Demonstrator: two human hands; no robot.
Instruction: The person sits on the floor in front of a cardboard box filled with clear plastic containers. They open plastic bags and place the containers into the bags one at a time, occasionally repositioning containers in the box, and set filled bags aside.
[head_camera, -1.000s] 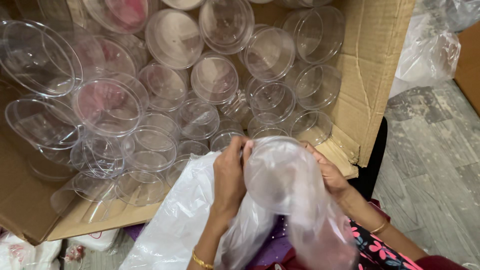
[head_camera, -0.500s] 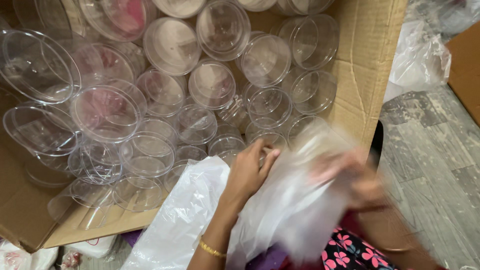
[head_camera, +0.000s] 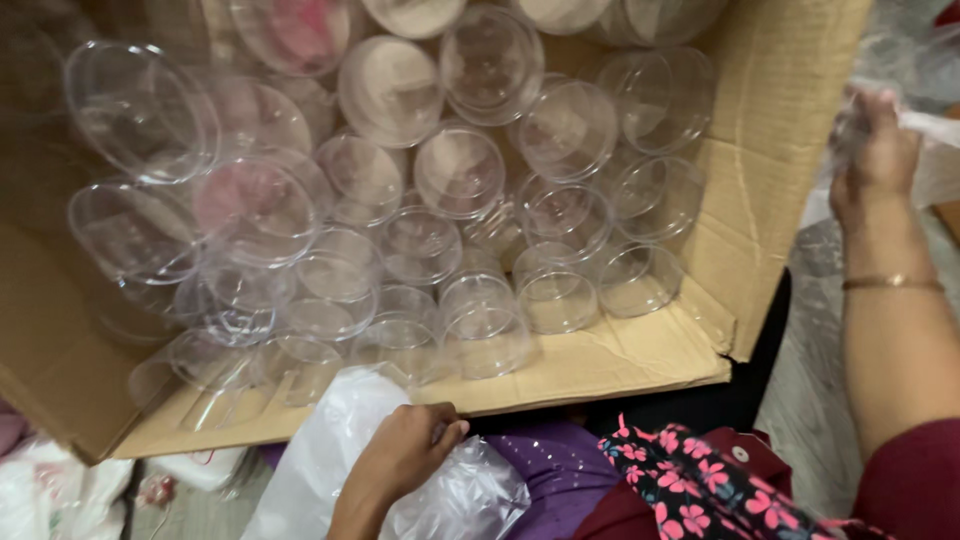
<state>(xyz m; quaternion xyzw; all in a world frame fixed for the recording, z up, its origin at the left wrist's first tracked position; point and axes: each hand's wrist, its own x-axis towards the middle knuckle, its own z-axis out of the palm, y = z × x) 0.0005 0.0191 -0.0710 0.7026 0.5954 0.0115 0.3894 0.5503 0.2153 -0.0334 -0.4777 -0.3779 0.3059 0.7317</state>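
A big cardboard box (head_camera: 770, 190) lies open toward me, filled with several clear plastic round containers (head_camera: 460, 170). My left hand (head_camera: 405, 450) rests low at the box's front flap, fingers closed on a crumpled clear plastic bag (head_camera: 460, 495) in my lap. Off to the right of the box, my right hand (head_camera: 875, 150) is raised, gripping a piece of clear plastic wrap (head_camera: 935, 140) that runs out of view. A thin bangle circles that wrist.
The box's front flap (head_camera: 600, 365) lies flat just beyond my left hand. More clear plastic sheeting (head_camera: 830, 390) covers the grey floor to the right. White bags (head_camera: 40, 490) sit at the lower left. My lap shows purple and floral cloth (head_camera: 690, 480).
Both hands were together on a bagged stack in front of me. Now they are apart: the right swung out and up to the right with plastic wrap, the left dropped to the bag.
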